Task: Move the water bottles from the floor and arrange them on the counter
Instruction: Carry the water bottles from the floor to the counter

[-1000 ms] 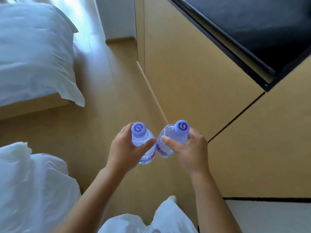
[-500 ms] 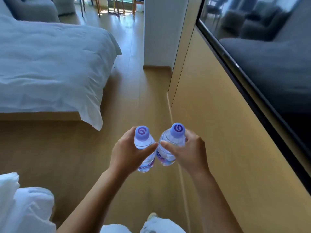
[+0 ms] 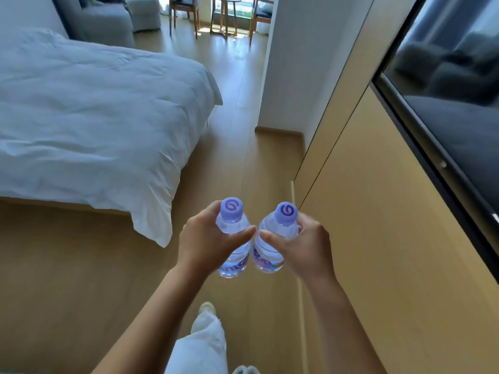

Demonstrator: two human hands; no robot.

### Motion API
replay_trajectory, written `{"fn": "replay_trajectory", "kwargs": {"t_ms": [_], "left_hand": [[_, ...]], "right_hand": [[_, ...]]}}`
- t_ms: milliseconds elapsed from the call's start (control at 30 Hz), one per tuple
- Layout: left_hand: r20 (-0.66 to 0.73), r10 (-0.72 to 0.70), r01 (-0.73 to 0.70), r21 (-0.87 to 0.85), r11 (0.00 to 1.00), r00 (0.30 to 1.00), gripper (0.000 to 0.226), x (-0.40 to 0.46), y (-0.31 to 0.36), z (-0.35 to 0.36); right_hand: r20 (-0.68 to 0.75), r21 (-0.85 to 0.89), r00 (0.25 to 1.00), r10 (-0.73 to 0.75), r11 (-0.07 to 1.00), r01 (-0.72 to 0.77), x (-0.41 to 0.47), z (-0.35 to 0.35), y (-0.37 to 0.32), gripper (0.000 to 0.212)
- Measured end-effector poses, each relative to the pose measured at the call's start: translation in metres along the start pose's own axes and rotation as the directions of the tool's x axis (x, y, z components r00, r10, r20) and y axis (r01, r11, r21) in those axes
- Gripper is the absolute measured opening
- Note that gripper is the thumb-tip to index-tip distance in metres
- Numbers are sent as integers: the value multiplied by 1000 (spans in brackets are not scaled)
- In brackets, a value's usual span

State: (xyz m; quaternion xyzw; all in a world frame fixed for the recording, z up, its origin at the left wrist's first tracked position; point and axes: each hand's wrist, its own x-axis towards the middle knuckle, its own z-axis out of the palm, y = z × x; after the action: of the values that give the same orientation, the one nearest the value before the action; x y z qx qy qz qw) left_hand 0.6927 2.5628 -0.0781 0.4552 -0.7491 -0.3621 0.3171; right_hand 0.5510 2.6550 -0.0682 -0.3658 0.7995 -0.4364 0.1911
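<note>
From the head camera, you are looking down at both of your arms stretched out in front of you over a wooden floor (image 3: pixel 81 279). Your left hand (image 3: pixel 208 240) is wrapped around the left bottle (image 3: pixel 232 236), thumb across its front and fingers curled behind, gripping it just under the purple cap (image 3: pixel 231 209). Your right hand (image 3: pixel 302 245) grips the right bottle (image 3: pixel 272 244) the same way, thumb laid across the clear shoulder below its own purple cap (image 3: pixel 285 211). Both bottles are held in the air, roughly upright with their tops tipped a little toward you, and their lower bodies sit just beside each other; you cannot tell whether they touch. The label on each is blurred.

To your left stands a bed (image 3: pixel 89 117) with a white duvet whose corner hangs down toward the floor. To your right runs a tan wall panel (image 3: pixel 391 238), with a dark screen (image 3: pixel 453 109) mounted on it. Ahead, past a white wall corner (image 3: pixel 283 76), you can see a grey sofa (image 3: pixel 108 20), a small table (image 3: pixel 224 12) and wooden chairs. Below your arms, your white trouser leg (image 3: pixel 202 344) and a light shoe (image 3: pixel 207 309) show.
</note>
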Motion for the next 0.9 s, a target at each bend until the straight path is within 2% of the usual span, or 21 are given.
{"fn": "replay_trajectory", "kwargs": {"t_ms": [267, 433, 633, 900], "left_hand": [[-11, 16, -16, -5, 1000, 1000, 40, 167, -19, -12], [4, 4, -4, 14, 1000, 1000, 28, 247, -30, -9], [12, -23, 23, 34, 999, 1000, 28, 350, -42, 19], [-57, -81, 83, 42, 996, 995, 30, 518, -30, 68]], "right_hand": [[-47, 28, 999, 1, 1000, 1, 149, 49, -45, 30], [-25, 50, 999, 39, 998, -37, 221, 72, -57, 28], [26, 45, 999, 21, 999, -22, 331, 92, -61, 25], [109, 55, 993, -37, 998, 31, 521, 102, -72, 24]]}}
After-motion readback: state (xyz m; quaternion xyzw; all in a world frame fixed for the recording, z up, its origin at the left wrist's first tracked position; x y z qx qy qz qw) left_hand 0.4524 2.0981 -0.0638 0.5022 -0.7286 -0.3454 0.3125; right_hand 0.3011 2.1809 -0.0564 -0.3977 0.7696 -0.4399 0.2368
